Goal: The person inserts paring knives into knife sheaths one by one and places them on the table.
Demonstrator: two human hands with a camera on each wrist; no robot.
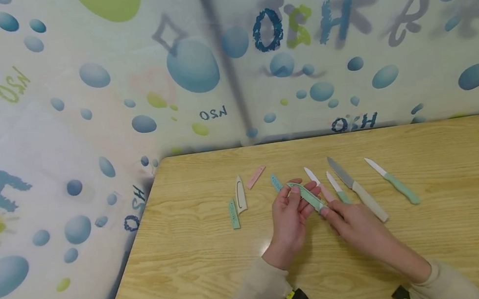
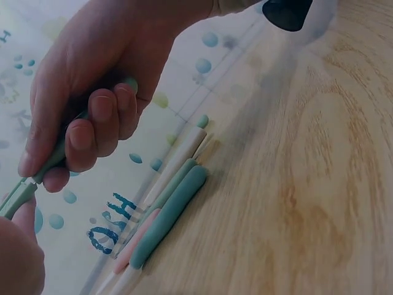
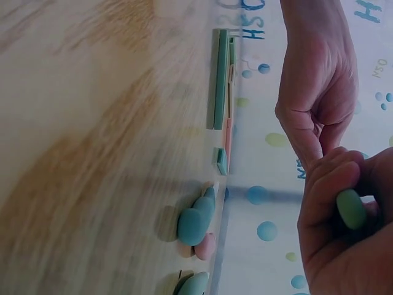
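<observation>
My left hand (image 1: 289, 218) pinches a green knife sheath (image 1: 311, 198), thumb on top and fingers beneath, its tip slanting up to the left. Curled round the green handle (image 2: 55, 160) of a knife, my right hand (image 1: 359, 224) is at the sheath's open end. Handle and sheath meet in line in the left wrist view; no blade shows between them. The handle's rounded butt (image 3: 351, 209) pokes out of the right fist. Just beyond the hands lie a pink-handled knife (image 1: 312, 175) and a knife with a blue-green handle (image 1: 342, 196), both partly covered by them.
A large cream-handled knife (image 1: 369, 201) and a green-handled knife (image 1: 401, 188) lie to the right on the wooden table (image 1: 172, 260). Left of the hands are a cream sheath (image 1: 241, 207), a green sheath (image 1: 233, 214), a pink one (image 1: 256, 177) and a blue one (image 1: 276, 182).
</observation>
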